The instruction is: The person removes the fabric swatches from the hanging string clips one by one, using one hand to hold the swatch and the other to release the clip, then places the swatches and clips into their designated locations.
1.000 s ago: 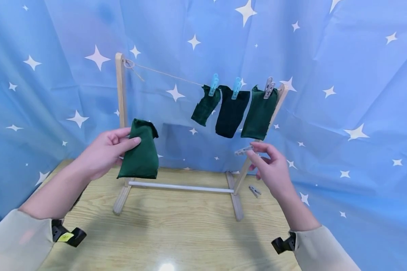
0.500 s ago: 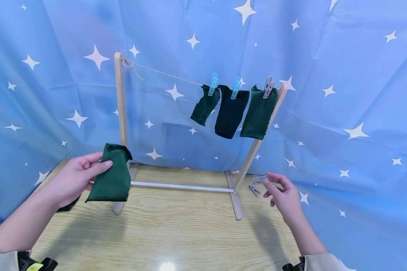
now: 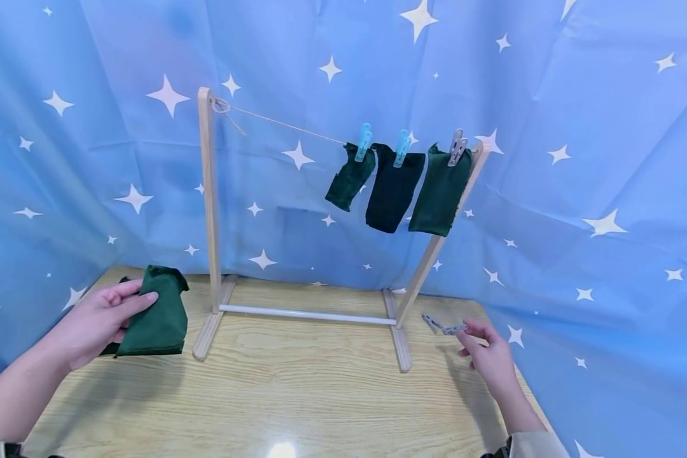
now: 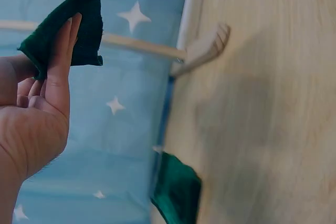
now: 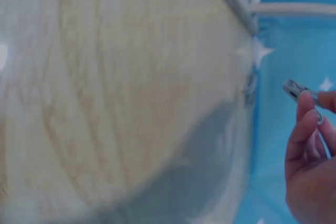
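Note:
At the left, my left hand (image 3: 94,324) pinches a folded piece of green cloth (image 3: 163,321) between thumb and fingers, raised above the table in the left wrist view. Another green cloth (image 4: 178,190) lies on the table behind that hand, mostly hidden in the head view. Over on the right, a grey clothespin (image 5: 295,88) is pinched by the fingertips of my right hand (image 3: 491,359). A second grey clothespin (image 3: 430,322) lies on the table close by. Three green cloths, the middle one (image 3: 394,197) darkest, hang from a string (image 3: 286,124).
Two blue clothespins, one on the left cloth (image 3: 363,141), and a grey clothespin (image 3: 457,149) fasten the hanging cloths. A wooden frame (image 3: 210,203) with a white lower bar (image 3: 309,315) stands on the wooden table (image 3: 298,388). A blue star-patterned curtain (image 3: 298,38) closes the back and sides.
My left hand has moved down and left, carrying the green cloth away from the frame. My right hand has moved down and right with its clothespin, toward the table.

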Tool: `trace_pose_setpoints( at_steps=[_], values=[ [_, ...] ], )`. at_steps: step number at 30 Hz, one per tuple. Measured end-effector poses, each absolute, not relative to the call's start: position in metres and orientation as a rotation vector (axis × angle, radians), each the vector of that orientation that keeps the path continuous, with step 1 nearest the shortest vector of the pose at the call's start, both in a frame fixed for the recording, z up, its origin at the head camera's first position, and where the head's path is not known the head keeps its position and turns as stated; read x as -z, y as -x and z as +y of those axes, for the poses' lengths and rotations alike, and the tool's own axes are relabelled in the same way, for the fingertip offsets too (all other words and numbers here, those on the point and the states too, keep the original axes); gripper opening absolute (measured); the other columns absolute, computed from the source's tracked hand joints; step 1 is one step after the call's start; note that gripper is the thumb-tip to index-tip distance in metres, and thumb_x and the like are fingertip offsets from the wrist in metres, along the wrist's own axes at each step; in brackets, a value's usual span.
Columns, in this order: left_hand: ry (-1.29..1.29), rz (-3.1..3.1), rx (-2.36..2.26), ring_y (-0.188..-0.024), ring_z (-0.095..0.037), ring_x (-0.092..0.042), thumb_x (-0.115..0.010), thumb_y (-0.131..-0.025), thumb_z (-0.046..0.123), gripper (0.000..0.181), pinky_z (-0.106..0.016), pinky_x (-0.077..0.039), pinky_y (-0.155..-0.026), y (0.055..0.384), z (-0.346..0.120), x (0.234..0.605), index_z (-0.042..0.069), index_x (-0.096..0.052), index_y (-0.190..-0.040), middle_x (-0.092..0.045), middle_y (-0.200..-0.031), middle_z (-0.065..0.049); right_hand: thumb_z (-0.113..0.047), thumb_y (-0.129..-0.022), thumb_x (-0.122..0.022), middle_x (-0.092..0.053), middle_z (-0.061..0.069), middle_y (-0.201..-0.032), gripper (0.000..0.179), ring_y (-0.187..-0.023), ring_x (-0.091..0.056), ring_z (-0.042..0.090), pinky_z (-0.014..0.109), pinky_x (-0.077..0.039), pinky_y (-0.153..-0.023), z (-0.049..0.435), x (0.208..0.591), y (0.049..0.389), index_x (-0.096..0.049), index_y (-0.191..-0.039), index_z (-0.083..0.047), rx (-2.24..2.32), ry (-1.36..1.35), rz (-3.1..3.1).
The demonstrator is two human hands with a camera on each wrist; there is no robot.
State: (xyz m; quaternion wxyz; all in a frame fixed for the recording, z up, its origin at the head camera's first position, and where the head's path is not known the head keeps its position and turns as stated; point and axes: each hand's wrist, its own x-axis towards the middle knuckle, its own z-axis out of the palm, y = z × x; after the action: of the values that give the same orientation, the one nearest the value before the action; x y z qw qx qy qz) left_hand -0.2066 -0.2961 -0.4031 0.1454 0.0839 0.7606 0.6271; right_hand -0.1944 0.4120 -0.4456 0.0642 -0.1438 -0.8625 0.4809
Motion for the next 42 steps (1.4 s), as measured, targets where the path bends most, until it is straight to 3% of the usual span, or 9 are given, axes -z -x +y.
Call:
trace_pose_setpoints(
  at_steps=[5,10,16,18,23,27,32,36,42],
  values=[
    [-0.145,2.295,-1.688,-0.101,0.001,-0.07,-0.044,-0.12,0.039,0.087,-0.031,-0.063,-0.083,0.213,-0.304,0.414,-0.008,0.008,-0.171,-0.063,-0.15,-0.004,-0.03,-0.112,-0.066,-0.06,0.018,-0.146,0.056,-0.084,-0.074,0.007,0.031,-0.06,-0.064,0.426,0.461,0.197,-0.05,-0.159,-0.005,-1.445,0.473,-2.634],
    [-0.099,2.313,-1.621,-0.07,-0.009,-0.044,-0.05,-0.118,0.046,0.093,-0.031,-0.048,-0.068,0.23,-0.304,0.426,-0.005,0.005,-0.173,-0.062,-0.107,-0.02,-0.03,-0.114,-0.063,-0.054,0.023,-0.152,0.059,-0.085,-0.073,0.01,0.031,-0.06,-0.066,0.438,0.471,0.198,-0.044,-0.162,-0.002,-1.438,0.537,-2.653],
    [-0.119,2.27,-1.565,-0.065,-0.01,-0.044,-0.05,-0.118,0.041,0.088,-0.033,-0.046,-0.064,0.254,-0.301,0.443,-0.003,0.002,-0.174,-0.051,-0.075,-0.01,-0.031,-0.114,-0.062,-0.052,0.025,-0.154,0.061,-0.084,-0.072,0.009,0.03,-0.061,-0.069,0.448,0.479,0.201,-0.043,-0.163,0.0,-1.414,0.621,-2.65],
    [-0.121,2.245,-1.565,-0.054,-0.012,-0.027,-0.05,-0.119,0.036,0.085,-0.034,-0.043,-0.062,0.261,-0.298,0.447,-0.003,0.0,-0.174,-0.022,-0.065,0.007,-0.033,-0.114,-0.061,-0.052,0.025,-0.154,0.062,-0.084,-0.072,0.008,0.029,-0.06,-0.07,0.45,0.48,0.201,-0.043,-0.163,0.0,-1.405,0.637,-2.651],
    [-0.14,2.248,-1.529,-0.052,-0.008,-0.028,-0.049,-0.119,0.03,0.078,-0.028,-0.048,-0.072,0.273,-0.292,0.452,-0.006,-0.006,-0.173,-0.028,-0.06,0.013,-0.032,-0.113,-0.062,-0.058,0.023,-0.145,0.06,-0.083,-0.07,0.01,0.03,-0.059,-0.069,0.452,0.484,0.201,-0.046,-0.16,0.0,-1.386,0.668,-2.638],
    [-0.139,2.3,-1.458,-0.048,-0.008,-0.028,-0.048,-0.119,0.023,0.073,-0.028,-0.04,-0.056,0.273,-0.293,0.453,-0.011,-0.01,-0.171,-0.034,-0.06,0.011,-0.028,-0.112,-0.063,-0.063,0.019,-0.135,0.057,-0.08,-0.07,0.01,0.029,-0.06,-0.067,0.453,0.488,0.201,-0.048,-0.158,0.002,-1.385,0.681,-2.619],
    [-0.11,2.472,-1.283,-0.052,-0.014,-0.041,-0.047,-0.117,0.019,0.069,-0.031,-0.044,-0.054,0.27,-0.301,0.453,-0.019,-0.016,-0.166,-0.063,-0.091,-0.022,-0.029,-0.112,-0.063,-0.063,0.019,-0.134,0.056,-0.079,-0.069,0.009,0.028,-0.058,-0.066,0.454,0.49,0.202,-0.049,-0.157,0.002,-1.368,0.692,-2.62],
    [-0.103,2.586,-1.15,-0.061,-0.019,-0.053,-0.049,-0.116,0.02,0.069,-0.036,-0.053,-0.06,0.267,-0.304,0.452,-0.023,-0.022,-0.163,-0.053,-0.129,-0.05,-0.031,-0.112,-0.063,-0.062,0.022,-0.135,0.058,-0.08,-0.068,0.009,0.028,-0.057,-0.065,0.456,0.491,0.202,-0.049,-0.156,0.004,-1.344,0.7,-2.631],
    [-0.21,2.762,-0.965,-0.077,-0.034,-0.066,-0.062,-0.109,0.012,0.064,-0.044,-0.057,-0.068,0.265,-0.302,0.451,-0.026,-0.036,-0.153,-0.059,-0.129,-0.045,-0.029,-0.111,-0.063,-0.065,0.023,-0.129,0.057,-0.082,-0.067,0.01,0.028,-0.058,-0.065,0.459,0.497,0.204,-0.05,-0.153,0.007,-1.309,0.704,-2.647]
  ],
)
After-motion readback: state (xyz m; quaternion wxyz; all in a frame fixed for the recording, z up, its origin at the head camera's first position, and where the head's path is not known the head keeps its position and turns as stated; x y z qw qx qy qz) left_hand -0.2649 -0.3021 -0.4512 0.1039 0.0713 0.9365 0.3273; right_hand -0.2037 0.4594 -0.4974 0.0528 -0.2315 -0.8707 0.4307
